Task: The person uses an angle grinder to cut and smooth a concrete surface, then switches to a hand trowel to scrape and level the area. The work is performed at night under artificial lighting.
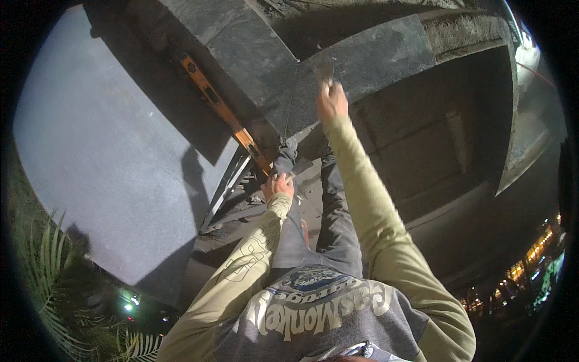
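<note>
My right hand [333, 104] reaches forward, its fingers closed round a putty knife [324, 71]. The blade, slightly blurred, is over or touching the dark grey slab [377, 57] near its inner corner. Closer to me, by my knee, my left hand [278, 187] is closed on a small tool with a pale handle and a flat dark blade [301, 169]; its exact kind is hard to make out. A seam separates the right slab from another dark slab [241, 51] on the left. Along that one's outer side an orange spirit level [217, 108] stretches toward my left hand.
A large pale panel [108, 145] fills the left side, with palm fronds [51, 271] below it. Rough, bare masonry [464, 36] continues beyond the right slab. Under that slab is a dark recess [434, 133]. Debris [241, 202] lies beside my legs.
</note>
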`<state>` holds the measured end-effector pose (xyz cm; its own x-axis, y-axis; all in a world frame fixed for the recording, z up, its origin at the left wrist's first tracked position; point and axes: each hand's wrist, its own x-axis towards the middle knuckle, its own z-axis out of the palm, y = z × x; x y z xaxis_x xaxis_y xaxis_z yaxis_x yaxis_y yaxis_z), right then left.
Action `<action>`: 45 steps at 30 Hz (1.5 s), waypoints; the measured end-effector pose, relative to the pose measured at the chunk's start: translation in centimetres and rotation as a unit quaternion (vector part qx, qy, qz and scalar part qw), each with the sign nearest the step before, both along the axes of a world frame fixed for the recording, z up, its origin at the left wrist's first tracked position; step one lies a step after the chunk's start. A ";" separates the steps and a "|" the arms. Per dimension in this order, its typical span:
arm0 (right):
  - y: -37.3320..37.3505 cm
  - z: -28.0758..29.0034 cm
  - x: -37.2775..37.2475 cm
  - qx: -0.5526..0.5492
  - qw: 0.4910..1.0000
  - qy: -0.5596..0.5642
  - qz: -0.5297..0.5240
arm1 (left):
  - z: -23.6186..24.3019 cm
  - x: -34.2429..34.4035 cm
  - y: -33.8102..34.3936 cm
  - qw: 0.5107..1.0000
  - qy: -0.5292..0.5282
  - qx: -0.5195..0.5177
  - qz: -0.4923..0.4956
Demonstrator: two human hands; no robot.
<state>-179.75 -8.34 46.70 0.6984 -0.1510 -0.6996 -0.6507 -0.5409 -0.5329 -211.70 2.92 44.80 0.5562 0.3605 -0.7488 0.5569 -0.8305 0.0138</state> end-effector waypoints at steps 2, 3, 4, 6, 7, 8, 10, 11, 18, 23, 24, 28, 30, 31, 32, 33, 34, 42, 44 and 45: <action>-1.1 -1.7 -5.2 -0.020 1.000 -0.016 0.010 | -0.4 -0.3 -0.2 1.000 -0.007 -0.003 0.005; -1.6 -2.4 -5.2 -0.023 0.999 -0.009 0.025 | -0.3 -0.5 -0.2 1.000 -0.015 0.006 -0.004; -2.7 -3.0 -4.2 -0.031 0.999 -0.006 0.038 | -0.4 -0.2 -0.4 0.999 -0.027 0.011 -0.015; -3.2 -2.0 -1.7 -0.056 0.991 -0.097 0.071 | -0.7 -0.5 -0.4 0.999 -0.023 0.022 -0.020; -4.7 -2.5 0.4 -0.077 0.975 -0.169 0.125 | -0.5 0.2 -0.4 1.000 -0.020 0.009 -0.021; -4.5 -0.9 2.4 -0.076 0.960 -0.241 0.123 | -0.7 -0.1 -0.5 1.000 -0.018 0.015 -0.012; -5.3 1.0 6.0 -0.088 0.946 -0.266 0.165 | -0.8 -0.1 -0.6 0.999 -0.026 0.018 -0.013; -6.2 1.7 6.7 -0.137 0.936 -0.260 0.192 | -1.0 0.3 -0.5 1.000 0.024 -0.014 0.008; -5.6 6.2 9.0 -0.185 0.927 -0.214 0.248 | -1.6 0.0 -1.1 0.999 -0.031 -0.006 0.007; -1.8 8.3 12.4 -0.151 0.930 -0.175 0.284 | -1.5 0.1 -0.5 0.999 -0.025 0.009 0.026; -1.0 7.8 13.6 -0.138 0.928 -0.159 0.306 | -1.6 0.2 -0.6 0.999 -0.039 0.017 0.028; 2.8 4.0 16.7 -0.216 0.832 -0.102 0.501 | -1.7 0.3 -1.7 0.996 -0.059 0.025 0.061; 3.9 1.1 18.3 -0.200 0.748 -0.193 0.603 | -1.2 1.0 -2.2 0.992 -0.037 -0.005 0.124; 4.2 -0.6 18.6 -0.189 0.701 -0.234 0.646 | -1.3 0.8 -2.8 0.991 -0.045 0.002 0.124; 4.4 -2.4 19.1 -0.180 0.651 -0.275 0.685 | -1.6 0.7 -3.4 0.991 -0.055 0.008 0.122; 4.9 -4.1 19.2 -0.168 0.598 -0.314 0.718 | -2.0 0.4 -3.4 0.991 -0.065 0.015 0.120; 5.3 -5.3 19.4 -0.158 0.541 -0.353 0.747 | -2.5 0.3 -3.2 0.990 -0.067 0.018 0.123; 9.4 -4.5 17.7 -0.282 0.628 -0.202 0.697 | -3.0 0.4 -4.1 0.986 -0.047 0.014 0.160; 9.5 -3.6 17.9 -0.279 0.524 -0.215 0.775 | -3.1 0.5 -4.0 0.985 -0.040 0.018 0.165; 9.6 -3.4 18.1 -0.254 0.509 -0.207 0.796 | -3.3 0.6 -4.0 0.985 -0.037 0.019 0.168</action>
<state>-161.68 1.28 43.29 0.2902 0.7488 -0.5959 0.9389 -0.3431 0.0262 -211.08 -1.05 41.55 0.4529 0.5599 -0.6938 0.7990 -0.6001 0.0374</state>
